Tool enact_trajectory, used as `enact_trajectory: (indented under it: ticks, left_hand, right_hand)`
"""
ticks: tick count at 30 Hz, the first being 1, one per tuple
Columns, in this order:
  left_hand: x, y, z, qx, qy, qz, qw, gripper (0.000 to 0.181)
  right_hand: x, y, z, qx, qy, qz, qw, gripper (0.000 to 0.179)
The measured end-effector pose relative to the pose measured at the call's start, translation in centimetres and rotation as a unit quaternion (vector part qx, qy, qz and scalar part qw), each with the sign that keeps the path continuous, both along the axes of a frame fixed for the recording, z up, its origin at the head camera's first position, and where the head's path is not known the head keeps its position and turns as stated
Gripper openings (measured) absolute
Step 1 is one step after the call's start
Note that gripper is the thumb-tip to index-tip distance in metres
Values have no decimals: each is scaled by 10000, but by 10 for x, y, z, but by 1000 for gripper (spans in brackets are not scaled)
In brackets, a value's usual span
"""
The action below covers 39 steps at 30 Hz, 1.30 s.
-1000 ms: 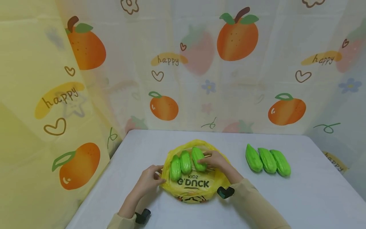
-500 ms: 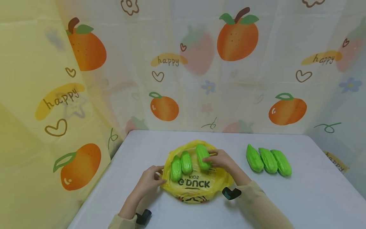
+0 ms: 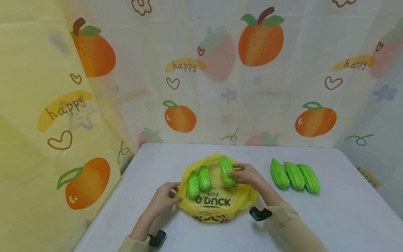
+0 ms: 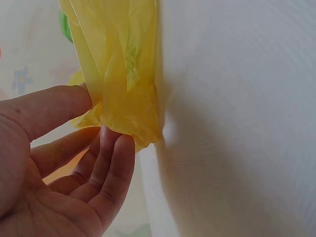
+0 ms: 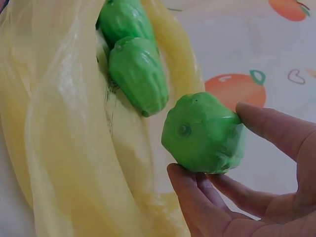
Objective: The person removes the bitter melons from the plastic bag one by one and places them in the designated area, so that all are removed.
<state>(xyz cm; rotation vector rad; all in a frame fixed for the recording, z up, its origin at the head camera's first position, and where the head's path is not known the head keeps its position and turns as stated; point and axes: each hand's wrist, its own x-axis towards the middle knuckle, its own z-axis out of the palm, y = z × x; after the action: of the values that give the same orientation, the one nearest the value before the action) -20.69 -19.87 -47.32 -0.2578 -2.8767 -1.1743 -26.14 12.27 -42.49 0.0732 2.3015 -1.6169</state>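
A yellow plastic bag (image 3: 242,197) lies wide open on the table, with dark lettering on its inside. My left hand (image 3: 164,196) holds the bag's left edge, thumb on one side and fingertips on the other, as the left wrist view shows. My right hand (image 3: 251,175) pinches a bright green toy cucumber (image 3: 227,170) between thumb and fingers, above the bag's right part. The right wrist view shows this cucumber (image 5: 202,133) end-on, raised off the bag. Two more toy cucumbers, one at the left (image 3: 193,185) and one beside it (image 3: 204,178), rest inside the bag.
To the right of the bag, three green toy cucumbers (image 3: 295,175) lie side by side on the white table (image 3: 340,217). A fruit-patterned cloth (image 3: 258,84) hangs behind the table and along its left side.
My right hand has moved to the right with its toy cucumber, away from the two in the bag. The left hand stays at the bag's edge.
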Motion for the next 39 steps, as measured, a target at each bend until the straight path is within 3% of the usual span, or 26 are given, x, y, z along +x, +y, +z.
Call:
enact_trajectory:
  ticks: [12,19,39]
  left_hand:
    - [1,-1,1,-3,67,-22,10000,52]
    - [0,0,0,30,-5,18,10000,51]
    - [-3,0,-3,15,-73,29,10000,50]
  right_hand:
    - [4,15,9,-234,76,310,9992,71]
    - [6,23,10,-336,32,236,9992,70]
    - [14,49,19,-599,2,541,9967,69]
